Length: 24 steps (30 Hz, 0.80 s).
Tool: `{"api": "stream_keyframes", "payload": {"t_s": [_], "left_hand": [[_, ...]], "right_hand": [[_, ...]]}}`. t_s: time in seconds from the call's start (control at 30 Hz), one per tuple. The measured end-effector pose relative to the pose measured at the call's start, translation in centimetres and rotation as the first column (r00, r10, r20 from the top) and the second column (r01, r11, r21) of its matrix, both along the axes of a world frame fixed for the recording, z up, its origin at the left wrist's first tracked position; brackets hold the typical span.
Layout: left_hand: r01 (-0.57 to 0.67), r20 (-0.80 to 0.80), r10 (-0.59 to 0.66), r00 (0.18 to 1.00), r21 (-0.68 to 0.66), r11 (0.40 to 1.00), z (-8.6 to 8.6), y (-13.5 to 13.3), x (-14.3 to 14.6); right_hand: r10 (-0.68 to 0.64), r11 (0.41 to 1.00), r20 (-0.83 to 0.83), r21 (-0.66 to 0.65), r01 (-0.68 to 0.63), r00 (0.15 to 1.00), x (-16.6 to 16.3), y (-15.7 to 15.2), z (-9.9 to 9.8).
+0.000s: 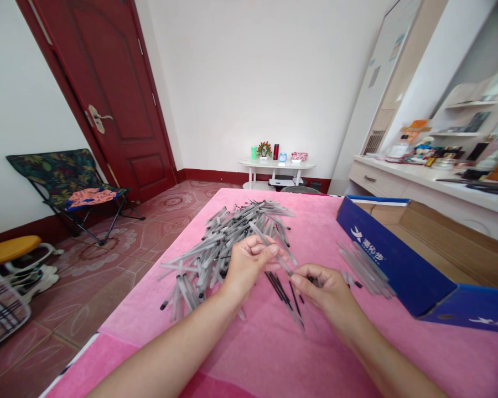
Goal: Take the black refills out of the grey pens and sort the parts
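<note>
My left hand [249, 257] is closed around a grey, see-through pen [283, 264] that slants down to the right. At the pen's lower end, the thumb and fingers of my right hand [323, 287] are pinched together on it. A big loose pile of similar grey pens [228, 235], many with black ends, lies behind and left of my left hand. Below the held pen, several thin black refills [281, 290] lie on the pink cloth [249, 354]. Right of my right hand is a row of grey pen barrels [366, 270], slightly blurred.
An open blue cardboard box [392, 251] stands at the right of the cloth-covered table. Further right is a white dresser [363, 174] with bottles on top. A small white table [249, 163] is at the far wall, and a folding chair [62, 177] stands left by the red door [108, 83].
</note>
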<state>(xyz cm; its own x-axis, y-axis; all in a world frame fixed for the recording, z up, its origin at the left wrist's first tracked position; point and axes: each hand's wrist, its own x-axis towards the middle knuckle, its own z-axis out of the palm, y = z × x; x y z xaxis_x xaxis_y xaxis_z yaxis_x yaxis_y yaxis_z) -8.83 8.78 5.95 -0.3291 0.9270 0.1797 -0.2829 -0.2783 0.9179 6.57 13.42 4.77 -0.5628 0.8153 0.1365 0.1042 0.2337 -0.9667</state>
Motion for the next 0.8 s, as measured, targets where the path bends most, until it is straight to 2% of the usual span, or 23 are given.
{"api": "stream_keyframes", "payload": {"t_s": [0.17,0.3,0.4,0.5,0.63,0.73,0.8], "left_hand": [[-0.164,0.190,0.157,0.969,0.023,0.986,-0.3,1.0,-2.4],[-0.386,0.364,0.342,0.867,0.056,0.921,-0.1,1.8,-5.8],[-0.470,0.448,0.399,0.800,0.056,0.881,0.2,2.1,-7.3],[-0.467,0.469,0.392,0.792,0.050,0.883,0.1,2.1,-7.5],[-0.425,0.438,0.365,0.822,0.045,0.904,-0.2,2.2,-7.0],[-0.414,0.424,0.364,0.829,0.030,0.910,-0.3,2.1,-6.8],[-0.362,0.392,0.326,0.860,0.018,0.932,-0.3,2.0,-6.4]], "right_hand": [[-0.022,0.998,0.034,0.062,0.020,0.999,0.8,0.4,1.4],[-0.057,0.986,0.080,0.159,0.044,0.995,1.6,1.3,2.3],[-0.159,0.952,0.195,0.289,0.098,0.968,1.8,1.7,1.8],[-0.305,0.887,0.368,0.445,0.122,0.879,1.5,1.3,0.8],[-0.461,0.805,0.565,0.591,0.054,0.684,1.2,0.2,0.2],[-0.470,0.774,0.658,0.628,-0.084,0.588,1.4,-0.1,0.7],[-0.423,0.781,0.682,0.609,-0.143,0.596,1.5,-0.1,1.2]]}}
